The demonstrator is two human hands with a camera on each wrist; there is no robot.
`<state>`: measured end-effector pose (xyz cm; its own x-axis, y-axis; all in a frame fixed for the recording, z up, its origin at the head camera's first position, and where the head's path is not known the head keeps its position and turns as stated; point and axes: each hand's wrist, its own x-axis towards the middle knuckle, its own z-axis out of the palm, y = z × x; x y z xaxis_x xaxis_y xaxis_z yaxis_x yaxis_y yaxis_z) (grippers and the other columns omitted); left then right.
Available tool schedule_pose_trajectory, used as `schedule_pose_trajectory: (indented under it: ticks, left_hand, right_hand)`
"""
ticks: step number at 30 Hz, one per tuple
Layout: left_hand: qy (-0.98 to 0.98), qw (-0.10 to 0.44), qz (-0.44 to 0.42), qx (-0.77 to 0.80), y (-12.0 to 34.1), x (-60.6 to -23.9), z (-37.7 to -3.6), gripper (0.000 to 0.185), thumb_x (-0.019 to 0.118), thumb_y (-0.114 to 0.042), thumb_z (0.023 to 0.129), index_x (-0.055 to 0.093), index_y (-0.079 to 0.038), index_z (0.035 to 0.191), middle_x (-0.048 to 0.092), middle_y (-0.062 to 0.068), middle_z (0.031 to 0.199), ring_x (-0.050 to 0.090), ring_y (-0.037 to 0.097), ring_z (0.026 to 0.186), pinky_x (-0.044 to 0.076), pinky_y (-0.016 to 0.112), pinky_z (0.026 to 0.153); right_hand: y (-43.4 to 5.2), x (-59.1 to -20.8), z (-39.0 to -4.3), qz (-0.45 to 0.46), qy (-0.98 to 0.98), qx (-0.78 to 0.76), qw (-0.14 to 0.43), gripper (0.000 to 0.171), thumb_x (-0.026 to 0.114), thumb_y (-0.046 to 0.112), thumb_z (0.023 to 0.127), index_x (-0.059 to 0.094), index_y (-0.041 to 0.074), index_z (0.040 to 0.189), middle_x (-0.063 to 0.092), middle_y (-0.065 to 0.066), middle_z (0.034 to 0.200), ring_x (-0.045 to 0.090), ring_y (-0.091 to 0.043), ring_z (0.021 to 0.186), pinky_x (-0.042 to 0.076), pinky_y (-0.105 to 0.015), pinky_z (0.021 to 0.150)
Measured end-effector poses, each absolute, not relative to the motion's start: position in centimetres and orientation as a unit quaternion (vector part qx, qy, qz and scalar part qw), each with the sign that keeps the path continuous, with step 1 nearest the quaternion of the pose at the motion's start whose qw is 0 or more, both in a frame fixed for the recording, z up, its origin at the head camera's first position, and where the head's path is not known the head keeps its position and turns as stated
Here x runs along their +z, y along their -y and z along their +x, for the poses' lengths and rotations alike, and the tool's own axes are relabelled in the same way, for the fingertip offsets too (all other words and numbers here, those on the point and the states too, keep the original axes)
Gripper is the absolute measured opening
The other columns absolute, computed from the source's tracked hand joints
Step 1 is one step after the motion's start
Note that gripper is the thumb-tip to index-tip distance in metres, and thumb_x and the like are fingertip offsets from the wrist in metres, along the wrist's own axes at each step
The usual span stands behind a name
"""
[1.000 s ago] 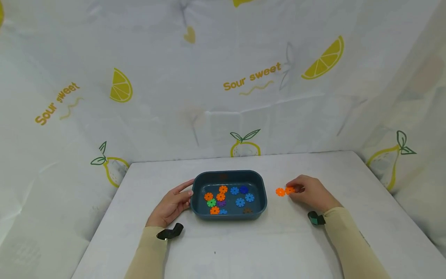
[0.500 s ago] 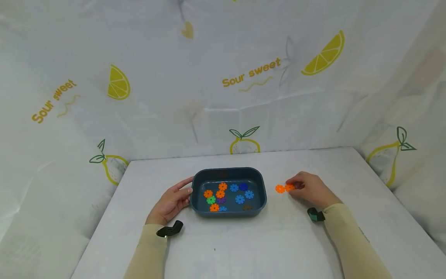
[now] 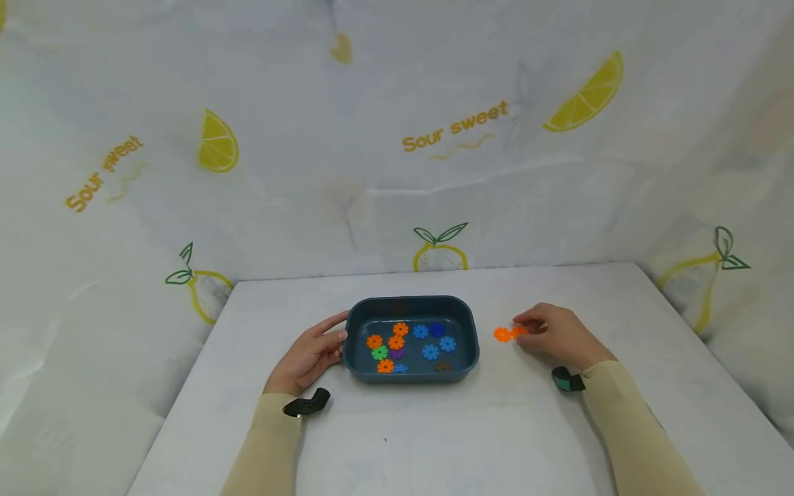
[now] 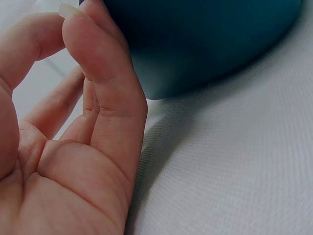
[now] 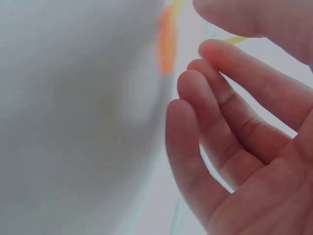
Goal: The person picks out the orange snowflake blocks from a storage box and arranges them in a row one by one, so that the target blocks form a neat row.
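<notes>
Tray [image 3: 411, 378]: on the tabletop [image 3: 409, 451], nearer the far edge than to either side edge. It contains loose notched discs in orange, green, purple, blue and brown.

Orange pair [image 3: 502, 334]: two discs beyond the tray's right end, side by side; whether joined cannot be determined.

Right hand [image 3: 556, 335]: at the pair's right-hand disc, thumb and forefinger either side of it in the head view. The wrist view shows a gap between those digits and orange beyond the tips, so a clamped grip cannot be confirmed.

Left hand [image 3: 310, 355]: at the tray's left end, digits spread and loosely bent, tips touching the wall; no firm clasp observed.

Handling, in my judgement: the discs look like thin, stiff plastic, very light, possibly slippery, not fragile. Take one by opposite points of its notched rim; if joined, support both. The tray appears rigid and light, best held at its short ends.
</notes>
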<state>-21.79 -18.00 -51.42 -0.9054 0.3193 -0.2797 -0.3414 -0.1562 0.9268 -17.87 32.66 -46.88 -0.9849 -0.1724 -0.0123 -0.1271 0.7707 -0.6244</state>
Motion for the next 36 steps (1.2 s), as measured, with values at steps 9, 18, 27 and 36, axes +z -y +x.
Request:
schedule_pose_trajectory:
  ticks: [9,18,27,36]
  left_hand:
    - [-0.617,0.213,-0.002,0.758,18.2,-51.3,-21.6,0.057,0.071,-0.016,0.105,0.054,-0.020,0.159,0.064,0.000,0.097,0.057,0.014,0.083,0.052,0.024,0.074]
    - [-0.620,0.208,-0.001,0.756,18.4,-51.2,-21.6,0.055,0.072,-0.016,0.105,0.056,-0.021,0.158,0.065,0.000,0.099,0.057,0.014,0.084,0.052,0.024,0.075]
    - [-0.617,0.215,0.005,0.757,18.4,-51.1,-21.9,0.054,0.072,-0.017,0.105,0.058,-0.023,0.157,0.067,0.000,0.098,0.059,0.013,0.085,0.053,0.022,0.076]
    - [-0.607,0.221,0.020,0.763,18.6,-51.1,-21.9,0.054,0.072,-0.016,0.105,0.057,-0.021,0.157,0.068,0.001,0.102,0.060,0.012,0.085,0.053,0.024,0.076]
  right_hand:
    - [-28.2,-42.8,-20.9,-0.177,-0.934,-0.309,0.024,0.033,0.081,0.021,0.098,0.077,0.011,0.129,0.075,-0.010,0.121,0.068,-0.022,0.107,0.060,-0.051,0.100]
    - [-20.0,-39.4,-24.4,-0.306,-0.896,-0.298,0.118,0.031,0.081,0.017,0.099,0.077,0.015,0.129,0.075,-0.001,0.121,0.070,-0.015,0.106,0.061,-0.042,0.101]
    - [-12.7,-40.4,-25.1,-0.394,-0.871,-0.217,0.198,0.032,0.083,0.014,0.097,0.078,0.014,0.128,0.075,-0.002,0.121,0.069,-0.011,0.105,0.059,-0.033,0.098]
    - [-8.5,-42.3,-24.2,-0.468,-0.843,-0.150,0.219,0.031,0.085,0.012,0.094,0.081,0.016,0.125,0.075,0.001,0.116,0.070,-0.011,0.101,0.058,-0.025,0.091]
